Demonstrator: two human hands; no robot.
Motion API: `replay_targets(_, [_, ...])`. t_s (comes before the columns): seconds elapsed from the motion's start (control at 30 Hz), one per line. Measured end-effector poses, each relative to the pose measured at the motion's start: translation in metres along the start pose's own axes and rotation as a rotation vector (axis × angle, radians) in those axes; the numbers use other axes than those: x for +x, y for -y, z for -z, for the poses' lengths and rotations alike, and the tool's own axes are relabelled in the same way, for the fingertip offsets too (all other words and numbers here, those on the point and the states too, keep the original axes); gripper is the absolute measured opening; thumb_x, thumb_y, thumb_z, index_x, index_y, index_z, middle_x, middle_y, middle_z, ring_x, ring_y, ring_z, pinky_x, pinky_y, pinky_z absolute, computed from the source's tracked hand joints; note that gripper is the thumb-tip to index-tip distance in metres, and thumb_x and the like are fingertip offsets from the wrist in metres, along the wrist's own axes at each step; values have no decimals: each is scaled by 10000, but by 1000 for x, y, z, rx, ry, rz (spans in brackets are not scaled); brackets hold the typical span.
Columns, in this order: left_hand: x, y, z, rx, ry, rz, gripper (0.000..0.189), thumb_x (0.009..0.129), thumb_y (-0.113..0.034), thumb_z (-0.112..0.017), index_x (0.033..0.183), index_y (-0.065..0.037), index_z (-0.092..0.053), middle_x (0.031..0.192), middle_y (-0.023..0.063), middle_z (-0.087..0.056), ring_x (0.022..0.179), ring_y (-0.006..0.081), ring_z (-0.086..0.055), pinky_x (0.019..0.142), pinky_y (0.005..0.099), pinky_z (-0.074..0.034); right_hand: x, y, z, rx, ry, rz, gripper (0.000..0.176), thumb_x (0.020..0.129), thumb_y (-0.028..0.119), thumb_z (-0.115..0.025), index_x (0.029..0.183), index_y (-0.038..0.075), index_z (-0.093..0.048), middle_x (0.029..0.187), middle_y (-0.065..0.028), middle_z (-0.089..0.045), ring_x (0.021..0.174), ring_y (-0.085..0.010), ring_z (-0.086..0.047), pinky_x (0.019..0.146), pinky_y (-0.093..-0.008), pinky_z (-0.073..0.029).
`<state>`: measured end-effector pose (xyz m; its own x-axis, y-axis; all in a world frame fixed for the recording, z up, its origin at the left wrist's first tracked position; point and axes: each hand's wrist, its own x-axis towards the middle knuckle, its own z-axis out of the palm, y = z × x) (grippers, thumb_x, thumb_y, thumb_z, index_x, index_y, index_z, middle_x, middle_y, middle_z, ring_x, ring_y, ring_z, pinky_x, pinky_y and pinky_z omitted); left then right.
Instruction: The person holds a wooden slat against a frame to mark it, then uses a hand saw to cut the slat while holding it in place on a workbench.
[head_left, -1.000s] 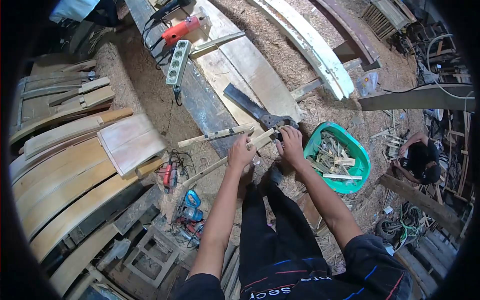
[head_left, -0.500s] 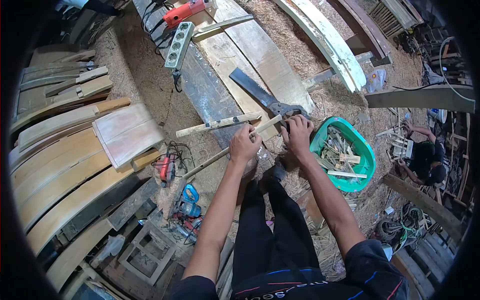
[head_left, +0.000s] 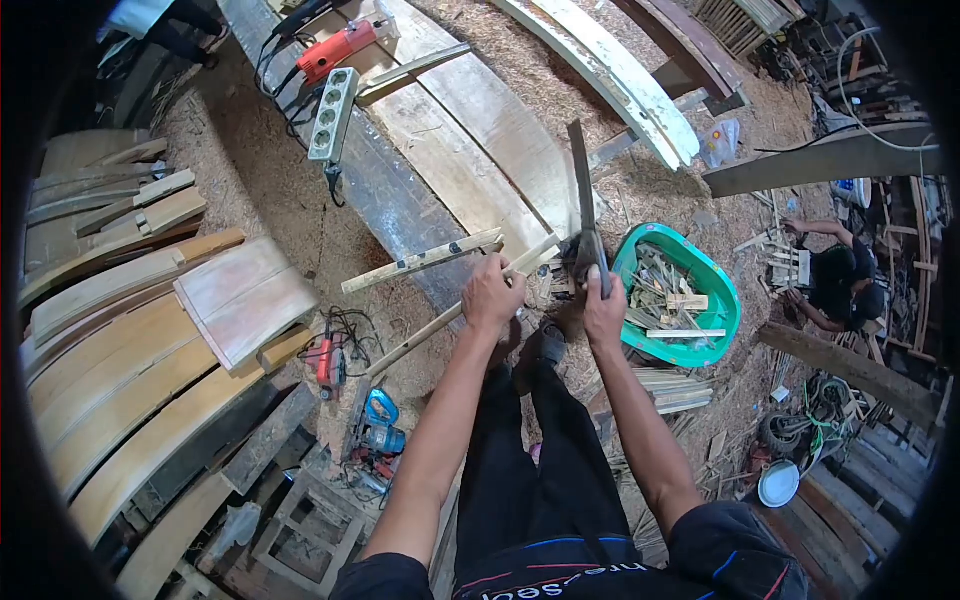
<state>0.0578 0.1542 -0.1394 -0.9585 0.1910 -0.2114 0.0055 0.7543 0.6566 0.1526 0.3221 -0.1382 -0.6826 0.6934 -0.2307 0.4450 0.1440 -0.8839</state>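
Observation:
My left hand (head_left: pixel 492 296) is closed round a long thin wooden strip (head_left: pixel 420 335), which slants from the lower left up to the bench. My right hand (head_left: pixel 605 308) grips a machete (head_left: pixel 584 190) by its handle, the dark blade raised and pointing away from me. The blade is to the right of the strip and apart from it. Just beyond my left hand, a marked wooden batten (head_left: pixel 415 262) lies across the edge of the plank-topped bench (head_left: pixel 400 190).
On the bench are a red power tool (head_left: pixel 338 50) and a power strip (head_left: pixel 333 115). A green tub (head_left: pixel 722 280) of wood scraps stands to the right. Curved boards (head_left: pixel 110 370) are stacked at the left. Another person (head_left: pixel 848 280) crouches at the far right.
My right hand has picked up the machete, which lay on the bench, and raised it upright. My left hand still holds the strip. The view has shifted slightly.

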Motion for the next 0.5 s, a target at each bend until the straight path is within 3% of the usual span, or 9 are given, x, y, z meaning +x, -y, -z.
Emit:
replay_targets(0.2, [30, -16, -6, 87, 141, 178, 322, 803, -268, -650, 975, 0, -600, 1011, 236, -639, 927, 398, -630, 802, 485, -495, -24, -13, 25, 61, -49, -36, 355, 982, 359, -616, 856, 30, -576, 718, -9, -569, 659, -87, -503, 621, -274, -428])
replay_targets(0.23, [36, -11, -6, 85, 93, 150, 365, 803, -260, -634, 1040, 14, -592, 1053, 235, -632, 943, 390, -627, 827, 481, -490, -25, -16, 27, 51, -52, -43, 354, 983, 358, -615, 856, 30, -576, 718, -9, -569, 659, -87, -503, 620, -275, -428])
replay_targets(0.37, [53, -3, 5, 87, -86, -79, 285, 820, -209, -557, 1025, -15, -516, 990, 189, -596, 880, 395, -626, 742, 506, -489, -23, -19, 29, 66, -32, -69, 347, 981, 357, -619, 866, 33, -572, 732, -7, -566, 665, -88, -500, 616, -275, -423])
replay_targets(0.5, [77, -10, 0, 84, -93, -104, 267, 819, -230, -573, 978, -18, -541, 966, 184, -607, 871, 374, -629, 745, 492, -491, -17, -17, 20, 106, -22, -35, 326, 980, 336, -626, 871, 35, -568, 734, 13, -545, 656, -82, -479, 605, -266, -408])
